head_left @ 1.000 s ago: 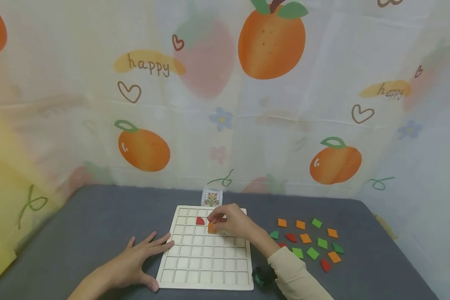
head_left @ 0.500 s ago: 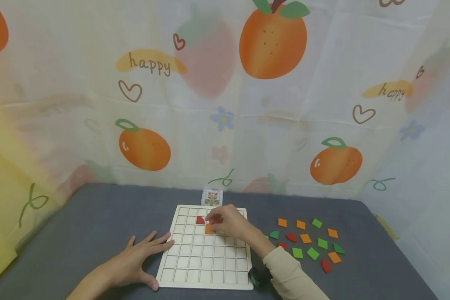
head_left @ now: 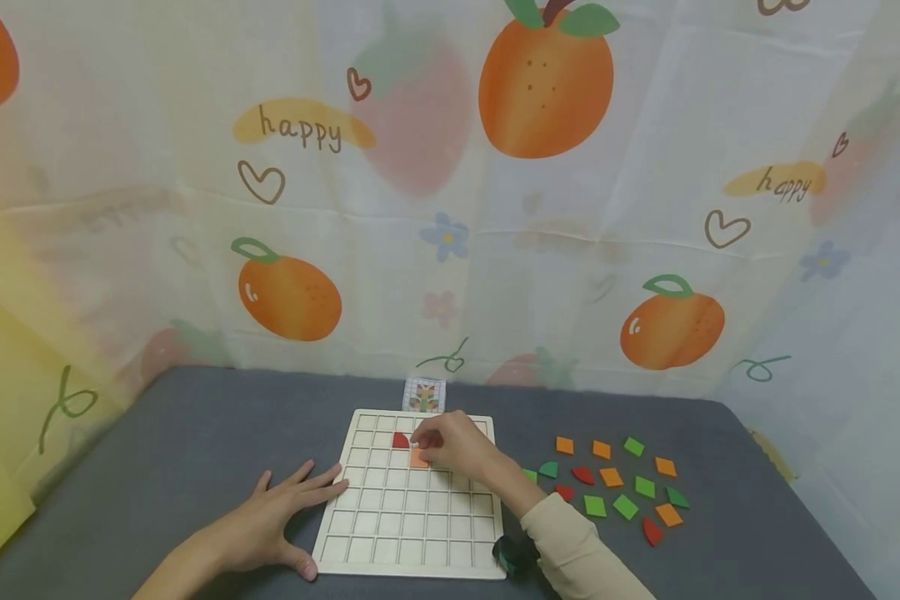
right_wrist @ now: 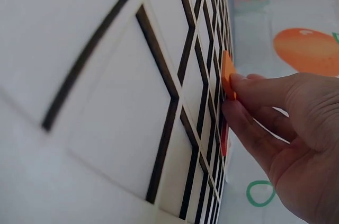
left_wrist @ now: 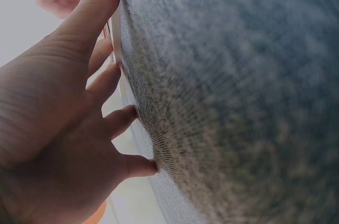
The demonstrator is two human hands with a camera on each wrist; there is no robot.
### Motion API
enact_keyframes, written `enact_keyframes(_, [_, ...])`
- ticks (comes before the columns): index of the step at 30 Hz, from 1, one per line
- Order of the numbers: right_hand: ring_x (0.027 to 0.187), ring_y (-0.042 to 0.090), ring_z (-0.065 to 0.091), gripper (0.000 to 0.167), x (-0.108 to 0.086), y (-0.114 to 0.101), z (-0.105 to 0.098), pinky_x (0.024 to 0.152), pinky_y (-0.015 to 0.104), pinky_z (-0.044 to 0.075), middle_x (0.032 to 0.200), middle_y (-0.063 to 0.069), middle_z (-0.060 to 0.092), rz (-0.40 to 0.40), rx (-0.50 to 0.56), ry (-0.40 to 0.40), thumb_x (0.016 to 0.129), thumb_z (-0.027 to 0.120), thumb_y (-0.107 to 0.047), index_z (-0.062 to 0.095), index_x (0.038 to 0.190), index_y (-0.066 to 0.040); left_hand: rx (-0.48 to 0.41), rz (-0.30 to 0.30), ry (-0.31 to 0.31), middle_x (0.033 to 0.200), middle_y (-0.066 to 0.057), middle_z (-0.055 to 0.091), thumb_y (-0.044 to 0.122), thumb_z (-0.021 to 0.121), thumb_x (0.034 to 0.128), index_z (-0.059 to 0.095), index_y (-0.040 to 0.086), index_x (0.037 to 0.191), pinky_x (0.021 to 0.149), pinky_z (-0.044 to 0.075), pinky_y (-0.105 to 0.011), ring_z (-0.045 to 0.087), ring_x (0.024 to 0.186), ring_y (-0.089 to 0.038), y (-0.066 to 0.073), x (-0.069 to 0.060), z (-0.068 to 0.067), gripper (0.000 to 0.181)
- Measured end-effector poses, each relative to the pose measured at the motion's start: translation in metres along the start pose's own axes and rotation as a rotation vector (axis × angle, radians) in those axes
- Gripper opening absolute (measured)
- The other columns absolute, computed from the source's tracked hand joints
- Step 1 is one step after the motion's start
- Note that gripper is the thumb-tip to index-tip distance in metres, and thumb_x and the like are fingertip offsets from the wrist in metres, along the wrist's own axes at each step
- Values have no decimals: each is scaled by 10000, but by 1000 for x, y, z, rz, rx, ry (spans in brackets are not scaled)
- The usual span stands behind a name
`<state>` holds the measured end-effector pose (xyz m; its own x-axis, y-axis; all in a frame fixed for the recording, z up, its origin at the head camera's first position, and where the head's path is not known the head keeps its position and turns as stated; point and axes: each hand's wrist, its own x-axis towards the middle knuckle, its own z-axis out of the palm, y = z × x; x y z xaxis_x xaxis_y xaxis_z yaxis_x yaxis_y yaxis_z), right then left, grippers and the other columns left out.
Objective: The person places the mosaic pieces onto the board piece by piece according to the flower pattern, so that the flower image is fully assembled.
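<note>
My right hand (head_left: 457, 446) pinches an orange square tile (head_left: 419, 458) between thumb and fingertips, over the upper part of a pale gridded board (head_left: 390, 527). In the right wrist view the orange tile (right_wrist: 228, 74) is at the board's surface, with the thumb on it; whether it lies fully flat I cannot tell. A red quarter-round tile (head_left: 400, 440) sits in a cell just up and left of it. My left hand (head_left: 270, 521) lies with spread fingers at the board's left edge, its fingertips touching the rim. The left wrist view shows these fingers (left_wrist: 114, 123) on the grey cloth.
Loose tiles lie right of the board: several orange squares (head_left: 611, 477), light green tiles (head_left: 626, 507), dark green pieces (head_left: 677, 497) and red quarter-rounds (head_left: 652, 532). A small patterned card (head_left: 423, 396) lies behind the board. A dark device (head_left: 508, 557) is under the right forearm.
My right hand has shifted slightly left with the orange tile, which now appears lower against its cell. The right forearm has moved left, uncovering a light green tile. The left hand stays still.
</note>
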<state>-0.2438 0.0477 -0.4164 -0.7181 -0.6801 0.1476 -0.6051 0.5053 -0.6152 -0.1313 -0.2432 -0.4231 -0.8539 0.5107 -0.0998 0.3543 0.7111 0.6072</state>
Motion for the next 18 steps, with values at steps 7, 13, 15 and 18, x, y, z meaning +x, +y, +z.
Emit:
enact_keyframes(7, [731,68,613,181,1,2,1,672,198,495,828,31,702,-1,-12,11,852,724,0,736,1029,-30,14,12,1,1568,-139,326,493,823,566,449,183,1484,913,-11,-833,152,1418,-539,0,0,1,1039])
enact_keyframes(13, [746,72,619,179,1,2,2,686,195,499,827,31,700,1,-23,10,856,713,13,735,1028,-30,32,19,11,1568,-136,329,511,819,565,451,173,1482,914,0,-834,159,1417,-539,0,0,1,1045])
enact_keyframes(15, [749,71,621,180,1,2,2,688,193,500,827,18,698,1,-25,6,857,710,16,734,1029,-30,35,22,12,1568,-137,329,517,817,565,450,172,1483,915,3,-834,162,1416,-539,0,0,1,1047])
enact_keyframes(18, [748,65,627,174,0,2,1,689,193,501,827,3,701,-9,-20,-1,863,707,4,735,1031,-34,30,22,8,1568,-138,328,511,818,563,450,173,1484,914,-1,-834,157,1417,-540,-1,0,2,1047])
